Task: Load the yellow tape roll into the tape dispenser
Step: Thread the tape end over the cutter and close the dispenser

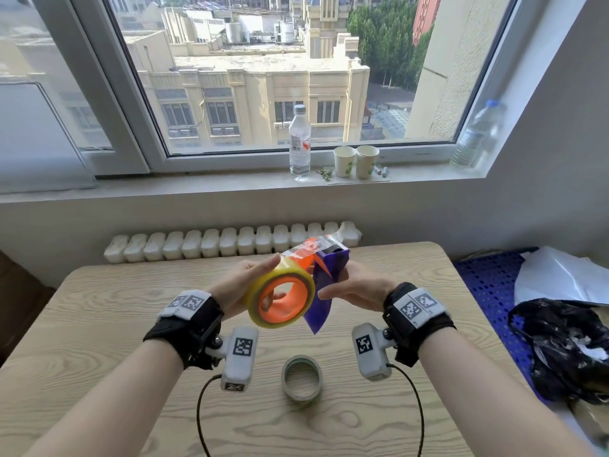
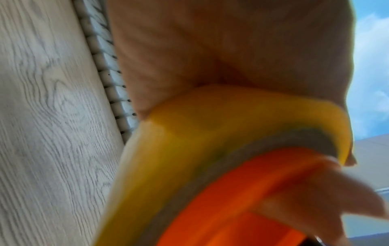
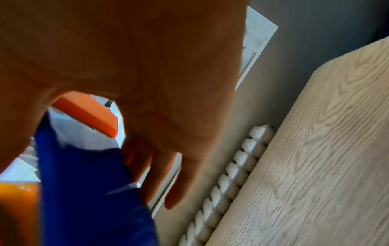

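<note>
Hands above wood-grain table (image 1: pixel 99 324) below window (image 1: pixel 263 77): left hand (image 1: pixel 237 285) gripping yellow tape roll (image 1: pixel 280 301), right hand (image 1: pixel 356 286) gripping dispenser (image 1: pixel 324 275)

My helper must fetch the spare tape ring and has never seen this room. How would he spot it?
On the wooden table, it lies flat near the front edge, below both raised hands. The grey tape ring is thin and empty-centred, unlike the held yellow tape roll.

Light wood-grain table (image 1: pixel 131 308). Directly on it: grey tape ring (image 1: pixel 302 376), lying flat near front centre, between person's forearms.
</note>
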`<control>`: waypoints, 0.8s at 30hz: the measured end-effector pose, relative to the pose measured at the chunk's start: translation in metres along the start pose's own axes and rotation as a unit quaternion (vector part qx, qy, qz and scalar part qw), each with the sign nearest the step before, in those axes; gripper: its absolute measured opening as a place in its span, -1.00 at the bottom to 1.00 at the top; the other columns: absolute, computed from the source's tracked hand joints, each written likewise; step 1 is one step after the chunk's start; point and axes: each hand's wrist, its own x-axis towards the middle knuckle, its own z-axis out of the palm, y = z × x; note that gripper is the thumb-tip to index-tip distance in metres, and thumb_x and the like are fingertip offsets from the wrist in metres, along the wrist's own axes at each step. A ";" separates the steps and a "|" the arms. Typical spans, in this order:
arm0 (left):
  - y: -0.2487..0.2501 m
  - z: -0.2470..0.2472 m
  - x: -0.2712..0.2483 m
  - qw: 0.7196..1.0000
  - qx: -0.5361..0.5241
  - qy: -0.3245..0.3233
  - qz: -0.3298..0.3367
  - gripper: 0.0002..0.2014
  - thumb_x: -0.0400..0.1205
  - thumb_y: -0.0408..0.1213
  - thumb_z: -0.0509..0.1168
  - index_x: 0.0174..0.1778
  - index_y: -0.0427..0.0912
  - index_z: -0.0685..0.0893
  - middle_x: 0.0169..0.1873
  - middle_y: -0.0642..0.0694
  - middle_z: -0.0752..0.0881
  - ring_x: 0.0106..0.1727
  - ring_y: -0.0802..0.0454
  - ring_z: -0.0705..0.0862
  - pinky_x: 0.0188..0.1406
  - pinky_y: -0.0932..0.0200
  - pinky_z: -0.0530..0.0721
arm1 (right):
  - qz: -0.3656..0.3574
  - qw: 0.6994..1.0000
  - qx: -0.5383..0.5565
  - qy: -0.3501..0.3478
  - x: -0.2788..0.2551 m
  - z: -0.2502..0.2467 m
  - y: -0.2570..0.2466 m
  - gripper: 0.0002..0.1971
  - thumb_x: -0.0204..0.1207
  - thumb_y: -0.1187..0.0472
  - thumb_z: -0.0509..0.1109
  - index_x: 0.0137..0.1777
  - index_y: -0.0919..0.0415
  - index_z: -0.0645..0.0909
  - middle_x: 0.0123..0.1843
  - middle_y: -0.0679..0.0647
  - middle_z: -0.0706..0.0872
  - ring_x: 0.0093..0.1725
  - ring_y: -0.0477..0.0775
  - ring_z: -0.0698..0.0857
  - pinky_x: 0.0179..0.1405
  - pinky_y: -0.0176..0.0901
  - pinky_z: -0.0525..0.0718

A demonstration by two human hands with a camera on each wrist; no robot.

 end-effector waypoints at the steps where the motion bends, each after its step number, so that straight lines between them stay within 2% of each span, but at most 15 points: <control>1: 0.000 0.000 -0.001 1.000 -0.008 -0.005 -0.005 -0.31 -0.07 0.29 0.60 -0.37 -0.28 0.72 -0.72 -0.13 0.58 -0.69 0.05 0.55 -0.21 0.07 0.77 | -0.003 1.000 0.011 -0.001 0.000 0.001 0.000 -0.54 0.29 0.55 0.36 0.23 0.35 0.53 0.13 0.14 0.74 0.17 0.08 0.70 0.21 -0.16 0.63; 4: -0.001 0.001 -0.002 0.999 -0.042 -0.024 -0.024 -0.24 0.00 0.26 0.60 -0.16 -0.31 0.65 -0.72 -0.11 0.55 -0.68 0.04 0.54 -0.17 0.03 0.76 | -0.004 1.000 0.028 0.006 0.002 0.006 0.000 -0.55 0.30 0.55 0.37 0.23 0.37 0.53 0.17 0.25 0.68 0.18 0.16 0.68 0.27 -0.09 0.63; 7: 0.000 0.007 -0.005 0.996 -0.065 -0.044 -0.032 -0.20 -0.01 0.23 0.60 0.02 -0.20 0.61 -0.68 -0.02 0.62 -0.65 0.10 0.58 -0.14 0.00 0.80 | 0.002 0.999 0.022 0.027 0.004 0.009 -0.001 -0.55 0.30 0.54 0.40 0.23 0.43 0.52 0.16 0.29 0.69 0.20 0.23 0.67 0.31 0.00 0.62; 9: 0.001 0.009 -0.005 0.997 -0.056 -0.042 -0.036 -0.21 0.00 0.25 0.59 0.04 -0.16 0.62 -0.67 0.00 0.60 -0.65 0.12 0.55 -0.22 0.05 0.78 | 0.010 0.999 0.005 0.046 0.005 0.010 0.000 -0.51 0.31 0.54 0.43 0.28 0.50 0.48 0.20 0.37 0.66 0.24 0.32 0.65 0.34 0.09 0.60; 12: 0.002 0.004 0.001 0.999 -0.009 -0.014 -0.043 -0.37 0.27 0.26 0.42 0.05 -0.19 0.63 -0.67 0.00 0.54 -0.62 0.11 0.50 -0.15 0.01 0.72 | 0.017 0.997 -0.013 0.080 0.005 0.012 0.000 -0.56 0.37 0.56 0.44 0.27 0.47 0.50 0.14 0.31 0.71 0.19 0.26 0.70 0.23 0.02 0.68; 14: 0.005 0.002 0.003 0.998 0.037 0.035 -0.034 -0.46 0.41 0.21 0.28 -0.10 -0.27 0.66 -0.59 -0.07 0.60 -0.52 0.02 0.57 -0.10 -0.04 0.66 | 0.013 0.995 -0.015 0.096 0.005 0.012 0.001 -0.60 0.38 0.55 0.43 0.24 0.46 0.53 0.06 0.24 0.73 0.12 0.22 0.72 0.15 -0.01 0.71; 15: 0.007 0.001 0.005 0.995 0.071 0.067 -0.020 -0.45 0.44 0.19 0.24 -0.11 -0.32 0.66 -0.49 -0.14 0.67 -0.40 -0.06 0.64 -0.06 -0.08 0.66 | 0.011 0.994 -0.017 0.109 0.006 0.012 0.002 -0.62 0.38 0.54 0.44 0.21 0.46 0.55 0.04 0.24 0.73 0.08 0.20 0.73 0.13 -0.01 0.72; 17: 0.007 0.000 0.010 0.977 0.159 0.141 0.027 -0.45 0.54 0.13 0.21 0.11 -0.35 0.59 -0.13 -0.25 0.72 -0.06 -0.15 0.70 0.04 -0.08 0.67 | 0.009 0.988 -0.022 0.150 0.010 0.012 0.005 -0.66 0.37 0.49 0.47 0.16 0.43 0.58 0.02 0.27 0.73 0.02 0.16 0.74 0.12 0.02 0.73; 18: 0.006 -0.002 0.013 0.959 0.209 0.182 0.057 -0.47 0.57 0.10 0.22 0.21 -0.32 0.52 0.01 -0.24 0.68 0.06 -0.12 0.67 0.02 0.02 0.65 | 0.011 0.984 -0.022 0.177 0.012 0.012 0.007 -0.68 0.37 0.46 0.49 0.13 0.41 0.60 0.01 0.27 0.72 0.00 0.16 0.73 0.12 0.04 0.73; 19: 0.004 -0.003 0.014 0.937 0.258 0.219 0.088 -0.50 0.57 0.07 0.25 0.22 -0.28 0.49 0.07 -0.21 0.64 0.10 -0.09 0.63 -0.01 0.13 0.60 | 0.012 0.978 -0.020 0.207 0.015 0.012 0.008 -0.70 0.37 0.43 0.50 0.10 0.37 0.61 -0.01 0.27 0.71 -0.02 0.15 0.72 0.13 0.06 0.73; 21: 0.000 -0.004 0.016 0.886 0.352 0.259 0.154 -0.62 0.52 0.04 0.35 0.07 -0.17 0.54 0.06 -0.16 0.57 0.12 -0.04 0.55 0.02 0.17 0.52 | 0.016 0.965 -0.014 0.261 0.022 0.013 0.009 -0.78 0.36 0.36 0.53 -0.01 0.28 0.62 -0.09 0.23 0.68 -0.08 0.13 0.69 0.07 0.06 0.72; 23: -0.005 0.000 0.016 0.852 0.431 0.228 0.189 -0.69 0.44 0.05 0.42 -0.08 -0.07 0.58 0.02 -0.10 0.55 0.07 0.03 0.51 0.05 0.22 0.43 | 0.018 0.950 -0.004 0.312 0.028 0.014 0.008 -0.81 0.34 0.31 0.55 -0.12 0.21 0.61 -0.22 0.16 0.65 -0.24 0.04 0.66 -0.08 -0.01 0.74; 24: -0.007 0.003 0.015 0.848 0.452 0.198 0.194 -0.69 0.40 0.05 0.44 -0.10 -0.04 0.59 -0.02 -0.07 0.58 0.00 0.08 0.53 -0.03 0.29 0.42 | 0.020 0.942 -0.001 0.335 0.031 0.014 0.007 -0.80 0.32 0.29 0.57 -0.15 0.19 0.59 -0.28 0.11 0.62 -0.30 0.00 0.64 -0.15 -0.05 0.73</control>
